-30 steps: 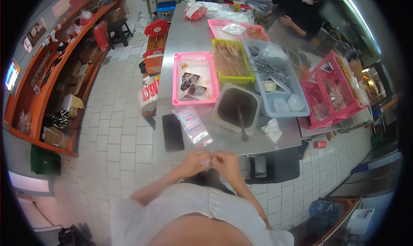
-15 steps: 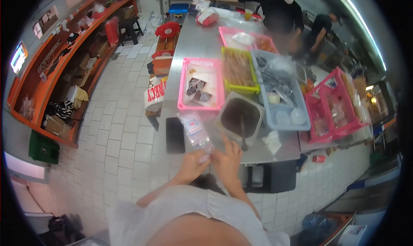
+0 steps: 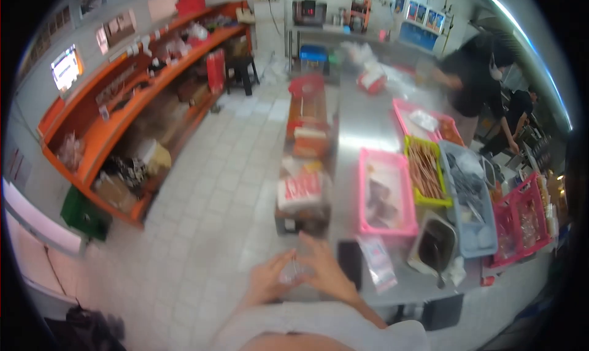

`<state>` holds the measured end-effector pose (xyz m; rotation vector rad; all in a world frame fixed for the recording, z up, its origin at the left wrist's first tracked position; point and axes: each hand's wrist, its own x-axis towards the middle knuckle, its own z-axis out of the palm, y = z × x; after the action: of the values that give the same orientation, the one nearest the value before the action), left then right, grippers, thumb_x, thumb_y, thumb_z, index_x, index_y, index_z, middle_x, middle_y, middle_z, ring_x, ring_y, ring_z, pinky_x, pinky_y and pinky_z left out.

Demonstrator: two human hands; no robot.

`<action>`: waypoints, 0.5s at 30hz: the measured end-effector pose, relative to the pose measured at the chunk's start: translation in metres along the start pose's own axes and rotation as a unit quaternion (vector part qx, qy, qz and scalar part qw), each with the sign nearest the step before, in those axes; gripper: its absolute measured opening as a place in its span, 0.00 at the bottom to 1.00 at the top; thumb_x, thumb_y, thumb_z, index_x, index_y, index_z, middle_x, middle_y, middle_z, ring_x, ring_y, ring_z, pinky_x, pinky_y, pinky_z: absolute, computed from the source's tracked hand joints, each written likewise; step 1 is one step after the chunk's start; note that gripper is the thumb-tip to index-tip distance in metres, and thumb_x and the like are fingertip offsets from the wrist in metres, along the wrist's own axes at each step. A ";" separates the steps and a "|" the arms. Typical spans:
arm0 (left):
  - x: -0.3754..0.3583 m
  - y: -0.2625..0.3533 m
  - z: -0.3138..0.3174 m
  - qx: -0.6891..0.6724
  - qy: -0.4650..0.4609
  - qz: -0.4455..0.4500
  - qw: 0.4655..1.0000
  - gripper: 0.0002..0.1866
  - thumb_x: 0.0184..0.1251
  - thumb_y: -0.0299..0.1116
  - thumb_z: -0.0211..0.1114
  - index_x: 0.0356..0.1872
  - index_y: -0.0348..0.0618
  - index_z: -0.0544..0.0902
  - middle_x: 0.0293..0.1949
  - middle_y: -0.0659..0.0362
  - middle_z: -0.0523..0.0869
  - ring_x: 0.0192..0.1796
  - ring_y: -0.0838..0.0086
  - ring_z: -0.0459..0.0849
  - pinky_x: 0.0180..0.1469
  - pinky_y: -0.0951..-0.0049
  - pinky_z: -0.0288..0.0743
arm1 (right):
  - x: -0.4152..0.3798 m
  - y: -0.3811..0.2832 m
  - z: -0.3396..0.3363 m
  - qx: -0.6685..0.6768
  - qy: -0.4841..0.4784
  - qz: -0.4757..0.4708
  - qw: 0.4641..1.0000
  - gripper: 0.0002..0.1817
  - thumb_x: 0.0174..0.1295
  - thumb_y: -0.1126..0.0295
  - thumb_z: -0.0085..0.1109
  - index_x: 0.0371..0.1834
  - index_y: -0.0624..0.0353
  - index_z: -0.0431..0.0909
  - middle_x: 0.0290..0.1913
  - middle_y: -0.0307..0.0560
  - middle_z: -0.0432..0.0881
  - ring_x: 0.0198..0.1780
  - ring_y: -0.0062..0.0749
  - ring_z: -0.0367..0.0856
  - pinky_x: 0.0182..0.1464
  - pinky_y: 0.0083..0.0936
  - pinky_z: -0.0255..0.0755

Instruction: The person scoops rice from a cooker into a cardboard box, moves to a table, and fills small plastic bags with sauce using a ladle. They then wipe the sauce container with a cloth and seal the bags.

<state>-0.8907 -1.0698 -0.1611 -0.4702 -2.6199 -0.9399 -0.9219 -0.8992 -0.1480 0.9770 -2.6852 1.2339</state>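
Note:
My left hand and my right hand are close together in front of my body, left of the steel table. Their fingers curl in around a small piece of clear plastic, which looks like a little bag; blur hides its exact shape. On the table's near corner, to the right of my hands, lies a flat clear packet with printed pieces. Beside it is a black phone-like slab. A steel container with dark contents has a handle sticking out.
A pink basket, a yellow-green basket of sticks and a blue tray line the table. Boxes stand along its left side. An orange shelf runs along the left. Two people in dark clothes are at the right.
My view has swung left. My hands have moved from the table's near edge to beside it, and the printed packet now lies apart from them. The nearer person's arm has shifted.

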 end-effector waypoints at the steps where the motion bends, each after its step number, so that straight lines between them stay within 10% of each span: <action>1: 0.004 -0.020 -0.011 0.009 -0.001 -0.008 1.000 0.33 0.36 0.44 0.74 0.49 0.49 0.75 0.41 0.59 0.82 0.36 0.66 0.83 0.32 0.72 0.77 | 0.020 0.006 0.021 0.013 -0.016 0.000 1.000 0.23 0.37 0.72 0.66 0.43 0.57 0.78 0.64 0.53 0.59 0.60 0.53 0.58 0.60 0.41 0.55; 7: 0.041 -0.105 -0.077 -0.057 0.011 -0.086 0.995 0.33 0.29 0.35 0.77 0.46 0.45 0.76 0.41 0.56 0.80 0.40 0.64 0.82 0.39 0.70 0.77 | 0.133 -0.017 0.070 0.029 -0.129 -0.012 0.991 0.10 0.52 0.67 0.57 0.36 0.53 0.82 0.58 0.40 0.69 0.53 0.39 0.67 0.52 0.34 0.58; 15: 0.155 -0.197 -0.033 -0.076 -0.010 -0.066 0.995 0.32 0.29 0.34 0.77 0.45 0.44 0.76 0.41 0.55 0.80 0.41 0.63 0.81 0.39 0.70 0.76 | 0.242 0.065 0.075 -0.002 -0.088 0.085 0.992 0.14 0.46 0.69 0.60 0.39 0.52 0.81 0.60 0.43 0.67 0.52 0.41 0.68 0.55 0.35 0.60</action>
<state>-1.1032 -1.2049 -0.1833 -0.3480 -2.6359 -1.1883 -1.1351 -1.0476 -0.1771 0.9143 -2.9612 1.2206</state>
